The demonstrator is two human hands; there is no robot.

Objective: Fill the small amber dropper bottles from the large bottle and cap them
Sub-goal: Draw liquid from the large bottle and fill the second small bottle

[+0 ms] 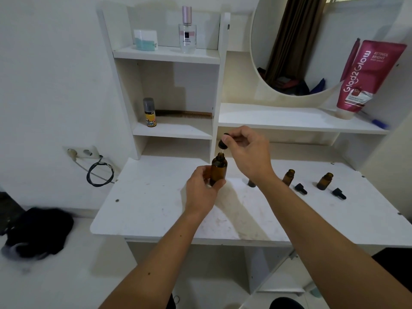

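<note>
My left hand (201, 189) grips the large amber bottle (219, 169), upright just above the white tabletop (156, 210). My right hand (247, 152) pinches its black dropper cap (223, 142) a little above the open neck, with the glass pipette still reaching into the bottle. To the right stand two small open amber bottles (289, 176) (324, 181), each with a black dropper cap (301, 189) (339, 193) lying beside it. A third small dark item (251, 183) is mostly hidden behind my right wrist.
White shelves behind the table hold a yellow spray can (149, 112), a comb (185, 114), a perfume bottle (187, 30) and a pink tube (367, 76). A round mirror (312, 41) hangs at the right. A black cloth (35, 233) lies on the floor at the left.
</note>
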